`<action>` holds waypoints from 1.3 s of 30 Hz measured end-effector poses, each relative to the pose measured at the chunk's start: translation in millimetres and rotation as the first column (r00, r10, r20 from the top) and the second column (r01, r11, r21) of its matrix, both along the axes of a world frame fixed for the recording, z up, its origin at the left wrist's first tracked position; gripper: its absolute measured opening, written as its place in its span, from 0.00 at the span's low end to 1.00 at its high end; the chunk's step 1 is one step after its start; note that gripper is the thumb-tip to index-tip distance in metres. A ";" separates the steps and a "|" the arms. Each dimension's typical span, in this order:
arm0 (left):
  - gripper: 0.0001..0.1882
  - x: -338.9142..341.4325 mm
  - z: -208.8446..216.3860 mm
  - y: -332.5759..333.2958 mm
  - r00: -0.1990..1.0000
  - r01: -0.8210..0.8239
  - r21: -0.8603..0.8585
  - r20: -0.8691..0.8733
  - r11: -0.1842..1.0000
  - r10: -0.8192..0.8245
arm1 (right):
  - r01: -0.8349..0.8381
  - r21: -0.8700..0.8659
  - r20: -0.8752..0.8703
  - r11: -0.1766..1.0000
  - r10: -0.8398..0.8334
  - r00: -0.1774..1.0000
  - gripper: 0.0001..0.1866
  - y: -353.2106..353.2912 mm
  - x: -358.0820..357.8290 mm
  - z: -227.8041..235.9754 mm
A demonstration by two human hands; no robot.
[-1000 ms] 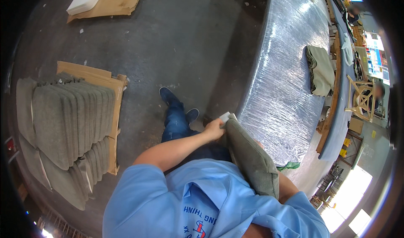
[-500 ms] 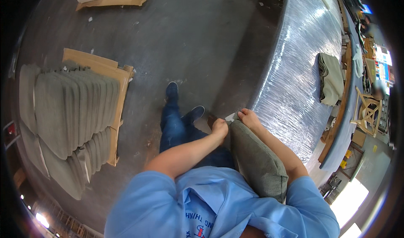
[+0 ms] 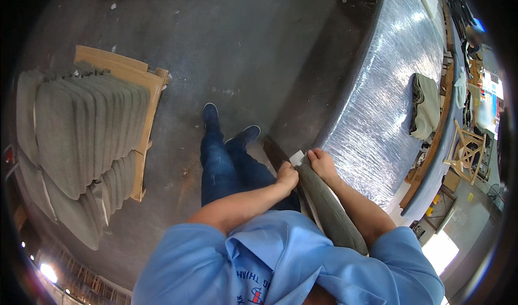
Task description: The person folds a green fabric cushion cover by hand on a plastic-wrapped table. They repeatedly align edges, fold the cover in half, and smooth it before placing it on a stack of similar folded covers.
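Nearest the cam: blue shirt (image 3: 280, 262) fills the lower edge, both forearms running up and away from it. Between the arms sits a long grey-green cushion (image 3: 329, 213), on edge, slanting from the chest area up twd the hands; its lower end is tucked under the right arm.

Left hand (image 3: 287, 176) sits on the cushion's left side at the top end, fingers curled tight together and clamped on the fabric edge. Right hand (image 3: 322, 163) is on the other side of that same end, fingers bent over the top and pressed onto the cushion, knuckles up. So the cushion's upper end lies betw. the two hands, gripped from both sides; fingertips themselves mostly hidden behind the fabric. A small white tag (image 3: 297, 157) sticks out just above the left hand, betw. the two thumbs approx.

Below the hands: legs in blue jeans (image 3: 221, 165) and dark shoes (image 3: 211, 113) on a grey concrete floor (image 3: 243, 51).

Right of the hands, just beside them: curved edge of a big table wrapped in shiny clear plastic (image 3: 388, 89). Further along it lies a folded pile of olive and cream fabric (image 3: 426, 108), well apart from the hands.

Far left: a stack of similar grey-green cushions (image 3: 81, 138), overlapped in rows on a cardboard sheet (image 3: 145, 89).
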State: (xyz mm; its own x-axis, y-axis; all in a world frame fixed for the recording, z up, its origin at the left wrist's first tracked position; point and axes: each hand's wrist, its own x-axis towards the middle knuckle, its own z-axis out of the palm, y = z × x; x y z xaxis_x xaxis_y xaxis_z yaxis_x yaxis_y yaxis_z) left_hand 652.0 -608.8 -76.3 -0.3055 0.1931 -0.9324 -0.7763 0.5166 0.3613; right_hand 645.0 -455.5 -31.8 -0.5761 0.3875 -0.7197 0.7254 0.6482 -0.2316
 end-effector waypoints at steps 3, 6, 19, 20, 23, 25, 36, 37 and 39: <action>0.12 -1.8 -4.4 -6.9 0.988 -0.156 0.016 0.013 0.988 0.156 | -0.084 -0.072 0.086 0.994 0.090 0.992 0.27 -4.1 -18.7 -11.6; 0.11 -2.8 2.5 -9.0 0.974 -0.227 -0.031 -0.003 0.973 0.227 | -0.170 -0.119 0.176 0.978 0.189 0.966 0.31 -10.7 -33.1 -25.1; 0.11 -5.9 -22.1 15.5 0.889 -0.448 -0.247 -0.023 0.859 0.458 | -0.143 0.046 -0.012 0.989 0.144 0.990 0.24 -30.0 -39.5 -38.2; 0.14 -9.3 -23.3 18.0 0.898 -0.424 -0.284 -0.010 0.860 0.440 | -0.130 0.034 -0.008 0.991 0.130 0.991 0.24 -27.7 -37.6 -39.4; 0.25 -18.5 -32.4 21.1 0.884 -0.439 -0.288 0.032 0.851 0.466 | -0.121 0.120 -0.076 0.985 0.131 0.988 0.22 -30.5 -32.7 -46.6; 0.28 -24.0 -43.3 27.5 0.878 -0.452 -0.300 0.015 0.840 0.478 | -0.124 0.119 -0.082 0.985 0.134 0.988 0.21 -27.6 -35.2 -51.1; 0.27 -11.1 -103.1 43.5 0.956 -0.244 -0.403 0.054 0.882 0.289 | -0.355 0.093 -0.016 0.930 0.358 0.934 0.13 -17.3 -45.9 -93.9; 0.25 -10.6 -104.5 46.0 0.958 -0.207 -0.406 0.103 0.890 0.269 | -0.397 0.097 0.017 0.913 0.397 0.918 0.13 -14.5 -48.7 -99.8; 0.24 -14.0 -108.7 44.2 0.907 -0.331 -0.417 0.106 0.847 0.407 | -0.434 0.065 0.087 0.899 0.428 0.900 0.13 -16.6 -38.3 -102.0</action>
State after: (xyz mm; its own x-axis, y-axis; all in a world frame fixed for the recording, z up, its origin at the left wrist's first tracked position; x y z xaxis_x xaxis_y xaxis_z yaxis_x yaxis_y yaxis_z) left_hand 638.0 -564.6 -185.0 -0.0990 -0.2805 -0.9547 -0.9689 0.2457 0.0283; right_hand 606.7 -472.1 -133.8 -0.6503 0.1707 -0.7402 0.3827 0.9153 -0.1252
